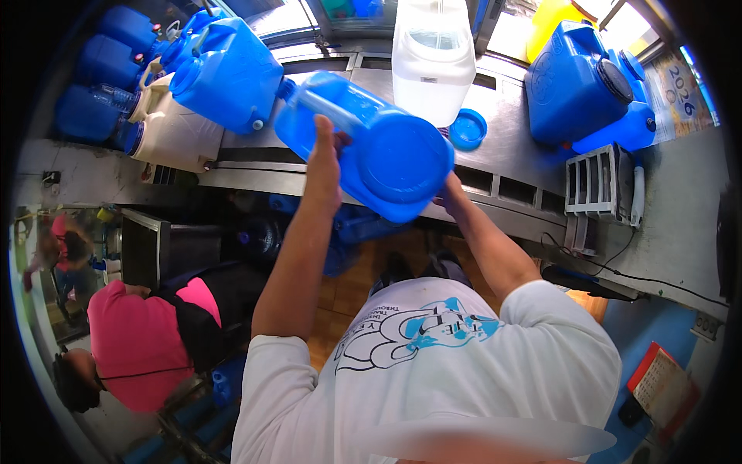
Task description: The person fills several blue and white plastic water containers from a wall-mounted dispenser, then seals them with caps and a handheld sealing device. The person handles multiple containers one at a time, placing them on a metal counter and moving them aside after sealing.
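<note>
A blue plastic water container point(301, 127) is held tilted above the front edge of a metal counter point(371, 87), its wide round blue screw cap point(403, 153) facing me. My left hand point(326, 162) grips it at the moulded handle, thumb up along the side. At the capped end, my right hand point(452, 194) supports the right side, its fingers partly hidden by the container. Just beyond it on the counter stands a translucent white container point(432, 87). Beside that one lies a loose blue screw cap point(468, 129).
More blue containers point(232, 75) and a cream container point(174, 139) crowd the left. A blue container with a dark cap point(556, 87) stands at right, near a slatted metal box point(591, 182) and a cable point(649, 284). A person in pink point(139, 348) bends low at my left.
</note>
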Demonstrator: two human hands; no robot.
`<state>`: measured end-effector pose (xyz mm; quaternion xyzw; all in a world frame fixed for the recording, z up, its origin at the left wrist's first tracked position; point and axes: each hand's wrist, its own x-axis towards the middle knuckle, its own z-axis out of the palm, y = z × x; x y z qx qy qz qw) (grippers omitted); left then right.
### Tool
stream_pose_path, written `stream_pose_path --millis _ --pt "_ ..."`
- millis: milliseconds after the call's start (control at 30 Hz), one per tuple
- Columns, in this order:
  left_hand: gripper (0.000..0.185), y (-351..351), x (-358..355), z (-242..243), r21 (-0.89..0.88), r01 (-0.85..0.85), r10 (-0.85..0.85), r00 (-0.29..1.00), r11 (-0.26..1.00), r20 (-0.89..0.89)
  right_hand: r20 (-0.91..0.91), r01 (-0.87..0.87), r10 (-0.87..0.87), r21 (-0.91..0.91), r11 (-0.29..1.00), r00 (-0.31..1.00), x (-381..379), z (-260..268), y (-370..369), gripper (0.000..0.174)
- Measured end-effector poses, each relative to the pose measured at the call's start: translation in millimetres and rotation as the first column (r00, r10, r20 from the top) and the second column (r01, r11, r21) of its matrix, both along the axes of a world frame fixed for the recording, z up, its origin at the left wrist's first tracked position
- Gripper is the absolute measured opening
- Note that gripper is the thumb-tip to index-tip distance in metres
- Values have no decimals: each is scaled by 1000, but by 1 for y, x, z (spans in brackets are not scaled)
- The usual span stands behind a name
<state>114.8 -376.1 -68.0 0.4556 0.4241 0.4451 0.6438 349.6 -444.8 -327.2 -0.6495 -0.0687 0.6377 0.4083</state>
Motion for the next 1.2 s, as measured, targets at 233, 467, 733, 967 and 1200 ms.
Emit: stream_pose_path --millis 233,467,733,967,1200 --pt "44 -69 58 -16 72 83 -66 976 994 -207 87 94 -93 -5 996 992 53 -9 -90 66" --pt "40 -126 130 -24 51 232 -225 967 971 -117 8 326 -326 11 945 945 104 -14 -169 63" --pt "61 -171 244 -25 231 370 -177 795 900 -580 -138 527 -512 105 844 848 172 -22 -265 60" --pt "56 -193 336 -7 189 505 -358 786 842 -503 -362 661 -579 163 732 731 222 -20 -315 58" --pt "64 -173 349 -20 206 562 -430 779 801 -456 -520 724 -566 163 670 640 236 -21 -336 56"
